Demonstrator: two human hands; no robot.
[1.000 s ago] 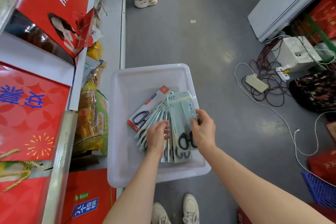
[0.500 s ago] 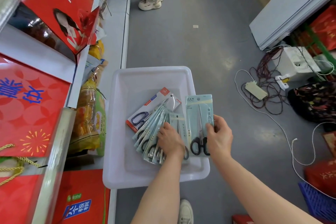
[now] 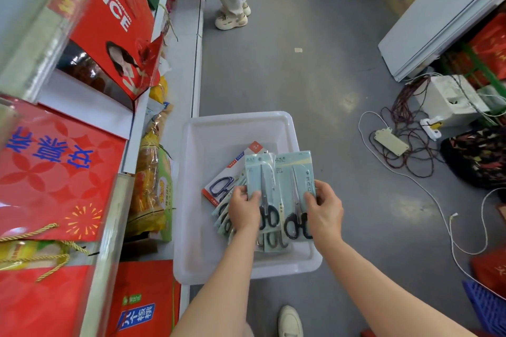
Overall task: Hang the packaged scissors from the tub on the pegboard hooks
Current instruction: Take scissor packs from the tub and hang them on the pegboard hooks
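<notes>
Both my hands are over the white tub (image 3: 191, 200) on the floor. My left hand (image 3: 243, 209) pinches one pale-green scissors pack (image 3: 260, 180), thumb on its face, fingers behind. My right hand (image 3: 324, 209) pinches a second pack (image 3: 295, 175) by its right edge. The two packs sit side by side, upright, edges touching, lifted above the rest. The remaining packs (image 3: 223, 217) are fanned in the tub under my left hand, plus a red-and-white pack (image 3: 235, 169) behind them. No pegboard in view.

Single head-worn view, steeply downward, close over the tub (image 3: 210, 145)
</notes>
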